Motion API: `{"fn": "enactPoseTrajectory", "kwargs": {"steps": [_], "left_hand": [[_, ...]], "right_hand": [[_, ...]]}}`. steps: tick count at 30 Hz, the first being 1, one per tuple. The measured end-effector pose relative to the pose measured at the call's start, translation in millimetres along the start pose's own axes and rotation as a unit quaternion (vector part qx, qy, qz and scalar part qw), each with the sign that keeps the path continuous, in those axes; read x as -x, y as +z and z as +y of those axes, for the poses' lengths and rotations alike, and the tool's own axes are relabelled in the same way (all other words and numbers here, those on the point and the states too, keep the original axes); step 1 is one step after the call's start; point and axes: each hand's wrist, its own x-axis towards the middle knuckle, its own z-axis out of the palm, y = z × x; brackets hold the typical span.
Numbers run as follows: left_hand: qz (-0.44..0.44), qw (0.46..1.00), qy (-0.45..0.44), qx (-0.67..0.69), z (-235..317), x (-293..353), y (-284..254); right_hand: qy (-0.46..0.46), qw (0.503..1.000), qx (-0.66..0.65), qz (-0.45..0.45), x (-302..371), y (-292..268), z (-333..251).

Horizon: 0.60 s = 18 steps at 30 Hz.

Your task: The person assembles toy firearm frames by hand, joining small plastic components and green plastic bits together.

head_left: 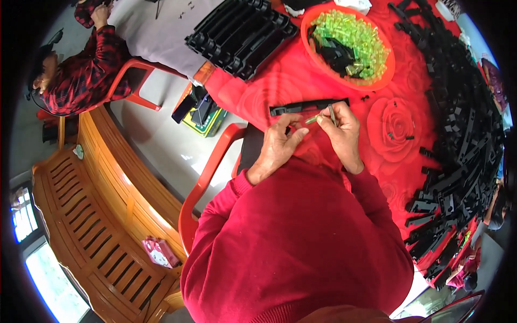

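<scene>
My right hand (343, 133) pinches a small yellow-green tube (312, 119) between thumb and fingertips. A slim, dull metallic stick (332, 115) also stands between its fingers. Facing it, my left hand (279, 142) has its fingers bent, with thumb and forefinger apart close to the tube's end. Something dark shows between those fingers, too small to make out. Just beyond both hands, a long black plastic strip (307, 107) lies on the red rose-patterned tablecloth (396, 129), partly covered by my right fingers.
An orange-red basin (392, 63) holds many yellow-green tubes and some black pieces. Left of it sits a stack of black plastic strips (242, 35). Loose black parts (458, 145) heap along the right. A red chair (207, 177), wooden bench (86, 210) and another person (81, 81) are at left.
</scene>
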Motion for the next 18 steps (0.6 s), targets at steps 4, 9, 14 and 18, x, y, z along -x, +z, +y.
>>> {"fn": "enactPoseTrajectory", "kwargs": {"steps": [4, 9, 14, 18], "left_hand": [[-0.016, 1.000, -0.013, 0.019, -7.1, 6.5, 8.6], [-0.008, 0.998, 0.056, -0.026, -5.8, 5.9, 12.0], [0.012, 0.984, 0.136, -0.117, -3.5, -2.3, 8.1], [0.049, 0.942, 0.216, -0.252, -1.0, -13.9, 7.9]], "right_hand": [[0.017, 1.000, 0.004, 0.015, 27.0, 2.8, 13.7], [0.027, 0.999, -0.005, 0.047, 29.2, -0.6, 17.9], [0.041, 0.998, 0.034, 0.021, 21.4, -4.4, 14.2], [0.027, 0.999, 0.038, 0.026, 12.2, -3.1, 16.4]]}}
